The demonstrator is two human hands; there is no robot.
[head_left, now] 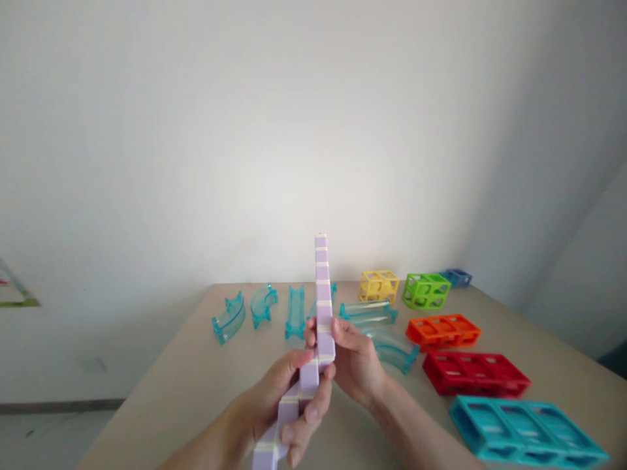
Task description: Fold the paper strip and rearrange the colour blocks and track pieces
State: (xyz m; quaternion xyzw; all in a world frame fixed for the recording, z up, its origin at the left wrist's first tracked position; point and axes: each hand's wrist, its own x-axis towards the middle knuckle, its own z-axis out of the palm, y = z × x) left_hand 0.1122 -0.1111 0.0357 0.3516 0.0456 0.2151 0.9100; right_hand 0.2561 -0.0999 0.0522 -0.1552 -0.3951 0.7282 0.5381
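A long jointed strip of lilac blocks with pale seams rises between my hands, its far end pointing up toward the wall. My left hand is wrapped round the lower, offset part of it, thumb on top and fingers curled beneath. Higher up, my right hand pinches the strip between thumb and fingers, just above the step where its blocks shift sideways. Both hands are close together above the table, and some fingers are hidden behind the blocks.
Clear teal track pieces, straight and curved, lie across the table's far part. At right stand open-frame blocks: yellow, green, blue, orange, red and turquoise. A white wall rises behind.
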